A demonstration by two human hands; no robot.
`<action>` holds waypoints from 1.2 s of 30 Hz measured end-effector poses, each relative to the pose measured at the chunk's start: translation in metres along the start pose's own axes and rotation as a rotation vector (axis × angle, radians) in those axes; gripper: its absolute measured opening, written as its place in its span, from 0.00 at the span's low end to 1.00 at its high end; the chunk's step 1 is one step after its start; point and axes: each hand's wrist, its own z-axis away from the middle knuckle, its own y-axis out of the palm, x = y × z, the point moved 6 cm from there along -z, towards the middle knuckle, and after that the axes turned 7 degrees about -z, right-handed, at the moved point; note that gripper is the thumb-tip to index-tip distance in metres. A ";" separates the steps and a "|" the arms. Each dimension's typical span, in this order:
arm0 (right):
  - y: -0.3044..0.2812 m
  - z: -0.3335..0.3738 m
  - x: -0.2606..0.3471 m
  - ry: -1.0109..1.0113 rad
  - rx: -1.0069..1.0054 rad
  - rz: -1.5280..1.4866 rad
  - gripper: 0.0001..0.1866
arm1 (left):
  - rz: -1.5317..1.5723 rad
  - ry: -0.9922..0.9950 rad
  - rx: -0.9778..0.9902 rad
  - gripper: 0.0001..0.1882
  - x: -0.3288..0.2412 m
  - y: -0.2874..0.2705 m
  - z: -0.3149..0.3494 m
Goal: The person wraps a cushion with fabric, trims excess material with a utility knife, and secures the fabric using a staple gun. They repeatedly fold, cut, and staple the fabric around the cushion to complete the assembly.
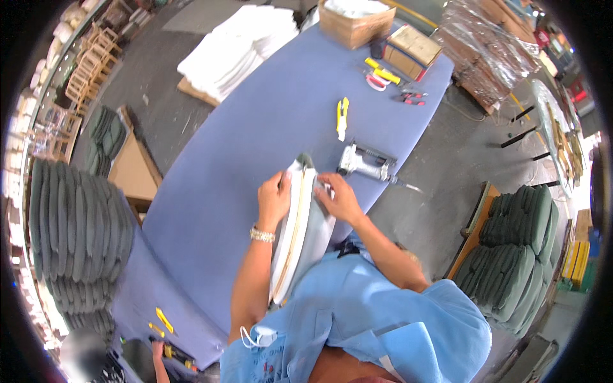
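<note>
A seat cushion [310,217] stands on edge against my body, over the near side of the blue padded table. Its back faces me sideways, showing a pale cover and a long light-coloured strip along the edge; a bit of dark green fabric shows at its far tip. My left hand [274,199] grips its left side near the far end, the fingers curled over the edge. On the other side my right hand [340,196] pinches the pale cover close to the rim. A nail or staple gun [367,163] with an air hose fitting lies just beyond my right hand.
On the blue table [217,172] lie a yellow utility knife [343,118], red-handled scissors [377,81] and pliers [410,96]. A cardboard box [412,52] and a wooden crate [356,24] stand at the far end. Green cushions [80,217] are stacked left; another person's hand [158,350] shows lower left.
</note>
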 end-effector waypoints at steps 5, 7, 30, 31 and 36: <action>-0.007 0.003 -0.001 0.077 -0.078 -0.166 0.18 | 0.248 0.264 -0.058 0.16 -0.033 0.015 0.008; -0.013 -0.005 -0.009 0.095 -0.033 -0.155 0.17 | 0.098 0.379 -0.092 0.16 -0.043 0.025 0.003; -0.059 -0.234 -0.146 0.561 -0.127 0.444 0.43 | 0.497 0.146 0.246 0.19 -0.041 0.040 -0.072; -0.062 -0.239 -0.154 0.576 -0.105 0.449 0.44 | 0.455 0.196 0.321 0.20 -0.036 0.057 -0.087; -0.067 -0.243 -0.169 0.621 0.020 0.410 0.34 | 0.531 0.175 0.748 0.26 -0.027 0.125 -0.107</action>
